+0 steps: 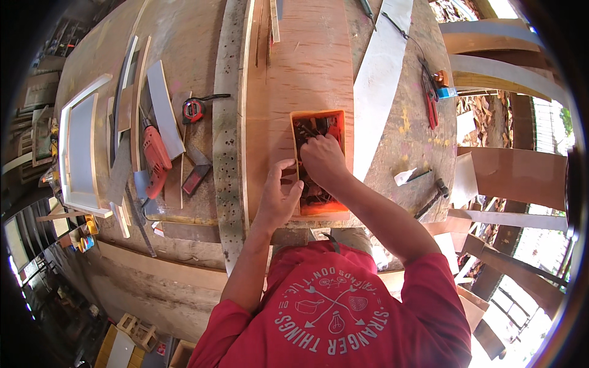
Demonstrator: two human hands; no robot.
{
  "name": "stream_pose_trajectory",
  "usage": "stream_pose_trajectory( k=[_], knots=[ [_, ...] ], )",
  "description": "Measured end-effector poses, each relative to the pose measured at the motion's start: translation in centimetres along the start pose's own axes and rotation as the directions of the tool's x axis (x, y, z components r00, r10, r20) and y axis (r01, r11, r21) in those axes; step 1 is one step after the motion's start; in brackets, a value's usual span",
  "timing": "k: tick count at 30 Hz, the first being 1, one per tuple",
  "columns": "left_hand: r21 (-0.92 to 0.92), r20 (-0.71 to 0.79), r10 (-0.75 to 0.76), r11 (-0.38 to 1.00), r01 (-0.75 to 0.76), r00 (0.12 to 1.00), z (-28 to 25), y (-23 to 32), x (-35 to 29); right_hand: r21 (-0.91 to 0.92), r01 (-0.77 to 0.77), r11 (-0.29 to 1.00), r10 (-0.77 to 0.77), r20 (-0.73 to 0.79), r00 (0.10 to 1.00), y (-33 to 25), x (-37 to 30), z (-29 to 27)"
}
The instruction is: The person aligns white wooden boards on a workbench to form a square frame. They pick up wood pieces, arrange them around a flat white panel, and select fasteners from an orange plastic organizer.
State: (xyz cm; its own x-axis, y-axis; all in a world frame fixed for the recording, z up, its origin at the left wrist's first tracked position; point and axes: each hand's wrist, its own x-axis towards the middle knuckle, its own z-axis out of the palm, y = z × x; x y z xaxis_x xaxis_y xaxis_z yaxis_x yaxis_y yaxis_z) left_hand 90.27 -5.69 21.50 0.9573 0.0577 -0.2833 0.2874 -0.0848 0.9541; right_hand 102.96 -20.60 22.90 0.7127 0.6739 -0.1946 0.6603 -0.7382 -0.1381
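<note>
Head view: I log the orange box (pixel 348 136) just right of frame centre, flat on the brown board (pixel 313 73), which probably keeps it within both hands' reach. The left hand (pixel 281 195) rests half-open at its left wall, seemingly to steady it; the right hand (pixel 323 158) is inside, fingertips hidden, so I cannot tell its grip.

A head-worn fisheye looks down at the workbench (pixel 402 144) from close above

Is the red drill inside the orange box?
No, the red drill lies on the workbench, to the left of the orange box.
</note>
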Motion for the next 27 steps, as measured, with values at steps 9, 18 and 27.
stream_pose_trajectory(
  k=[9,18,27],
  knots=[
    [0.087,-0.006,0.080,0.993,-0.079,0.997,-0.5,1.0,0.0,0.817,-0.223,0.531,0.280,0.079,0.957,2.5,-1.1,-6.3],
    [0.246,-0.144,0.368,0.913,-0.327,0.919,0.9,7.2,0.7,0.894,-0.254,-0.370,0.065,0.297,0.953,5.8,-5.7,-6.5],
    [-0.684,0.234,-0.253,0.644,0.343,0.939,4.0,6.6,-1.7,0.888,-0.229,0.399,0.351,0.082,0.933,-1.0,-10.9,-6.3]
  ],
)
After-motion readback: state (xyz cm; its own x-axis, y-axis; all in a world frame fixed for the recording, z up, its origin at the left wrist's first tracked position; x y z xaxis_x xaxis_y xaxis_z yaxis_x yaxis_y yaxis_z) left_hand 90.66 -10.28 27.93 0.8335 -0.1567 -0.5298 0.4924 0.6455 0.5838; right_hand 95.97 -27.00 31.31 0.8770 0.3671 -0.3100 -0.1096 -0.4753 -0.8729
